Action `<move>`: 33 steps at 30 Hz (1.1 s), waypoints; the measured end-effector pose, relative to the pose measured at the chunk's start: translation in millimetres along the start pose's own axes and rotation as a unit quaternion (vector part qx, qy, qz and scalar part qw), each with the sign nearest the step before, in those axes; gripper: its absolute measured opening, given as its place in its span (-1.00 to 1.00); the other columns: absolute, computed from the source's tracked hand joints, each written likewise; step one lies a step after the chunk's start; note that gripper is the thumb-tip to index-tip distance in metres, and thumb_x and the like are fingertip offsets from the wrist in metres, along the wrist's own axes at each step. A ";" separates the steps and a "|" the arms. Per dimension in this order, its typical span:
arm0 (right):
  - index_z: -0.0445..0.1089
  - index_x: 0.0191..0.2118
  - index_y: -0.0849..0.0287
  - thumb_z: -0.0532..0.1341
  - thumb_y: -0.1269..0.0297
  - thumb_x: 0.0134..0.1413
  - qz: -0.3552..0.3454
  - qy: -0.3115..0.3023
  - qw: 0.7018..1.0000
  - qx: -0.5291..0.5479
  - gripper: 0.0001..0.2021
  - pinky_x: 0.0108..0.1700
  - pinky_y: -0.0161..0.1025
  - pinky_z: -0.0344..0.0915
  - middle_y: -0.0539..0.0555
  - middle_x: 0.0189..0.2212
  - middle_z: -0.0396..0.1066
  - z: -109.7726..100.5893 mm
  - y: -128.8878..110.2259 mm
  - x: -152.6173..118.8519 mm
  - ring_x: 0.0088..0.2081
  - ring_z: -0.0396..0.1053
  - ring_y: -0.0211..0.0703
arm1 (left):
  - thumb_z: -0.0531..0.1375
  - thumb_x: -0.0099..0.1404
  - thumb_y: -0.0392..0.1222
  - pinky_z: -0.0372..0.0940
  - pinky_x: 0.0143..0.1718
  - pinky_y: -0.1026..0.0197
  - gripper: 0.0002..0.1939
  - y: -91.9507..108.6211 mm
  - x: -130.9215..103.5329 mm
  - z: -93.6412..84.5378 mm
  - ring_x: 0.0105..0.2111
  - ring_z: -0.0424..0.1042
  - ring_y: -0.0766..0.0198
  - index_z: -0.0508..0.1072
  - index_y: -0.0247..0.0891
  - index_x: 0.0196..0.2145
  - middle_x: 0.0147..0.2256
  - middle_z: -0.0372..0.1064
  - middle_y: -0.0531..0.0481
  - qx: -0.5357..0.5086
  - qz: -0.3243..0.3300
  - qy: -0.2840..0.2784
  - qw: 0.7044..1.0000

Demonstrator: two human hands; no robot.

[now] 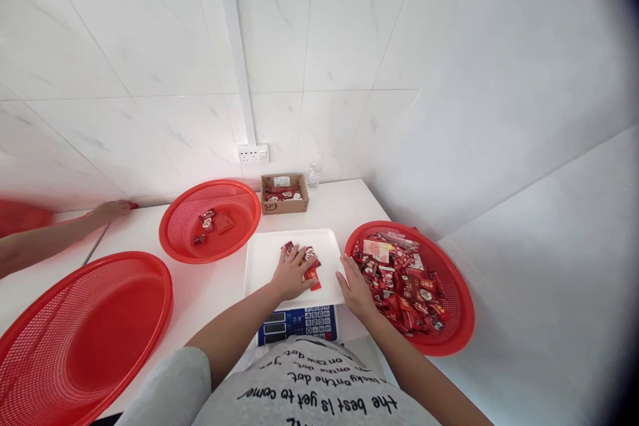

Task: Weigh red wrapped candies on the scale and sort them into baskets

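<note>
My left hand (291, 274) lies spread over a few red packets (310, 257) on the white scale tray (255, 256); its fingers are apart, and what lies under the palm is hidden. My right hand (355, 285) is held with its fingers stretched out between the tray's right edge and a red basket (462, 293). Nothing shows in it. That basket is full of red wrapped packets (407, 286). Below the tray, the blue scale panel (298, 324) shows its keys and displays.
A red basket (172, 233) at the back left holds several packets. A larger red basket (164, 319) stands at the front left. Behind the tray are a cardboard box (284, 205) of packets and a clear container (313, 175). Another person's arm (64, 239) reaches in at far left.
</note>
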State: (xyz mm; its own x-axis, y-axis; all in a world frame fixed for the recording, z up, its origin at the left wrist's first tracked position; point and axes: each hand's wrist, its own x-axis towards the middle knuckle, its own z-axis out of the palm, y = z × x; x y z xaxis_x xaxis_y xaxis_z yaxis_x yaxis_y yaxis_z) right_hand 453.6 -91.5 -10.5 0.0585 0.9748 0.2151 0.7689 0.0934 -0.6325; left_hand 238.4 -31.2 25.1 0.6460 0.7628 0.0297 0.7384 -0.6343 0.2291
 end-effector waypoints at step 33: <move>0.14 0.17 0.22 -0.09 0.07 0.20 -0.001 -0.010 1.000 -0.019 -0.49 0.24 0.01 -0.02 0.20 0.20 0.08 -5.9 -7.2 -0.7 0.24 -0.04 -0.06 | -0.11 0.24 0.28 -0.34 0.12 -0.38 -0.32 11.5 -2.2 -2.6 0.26 -0.30 -0.14 -0.01 -0.02 0.24 0.29 -0.20 -0.12 0.001 -0.047 0.025 0.999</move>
State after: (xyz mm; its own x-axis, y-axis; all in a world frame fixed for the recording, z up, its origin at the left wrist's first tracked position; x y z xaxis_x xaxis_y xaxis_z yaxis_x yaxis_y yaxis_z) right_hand 451.7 -94.0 -1.7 0.0438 0.9787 0.2006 0.7931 0.0880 -0.6027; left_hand 245.0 -39.9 30.2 0.5632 0.8244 0.0557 0.7958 -0.5593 0.2320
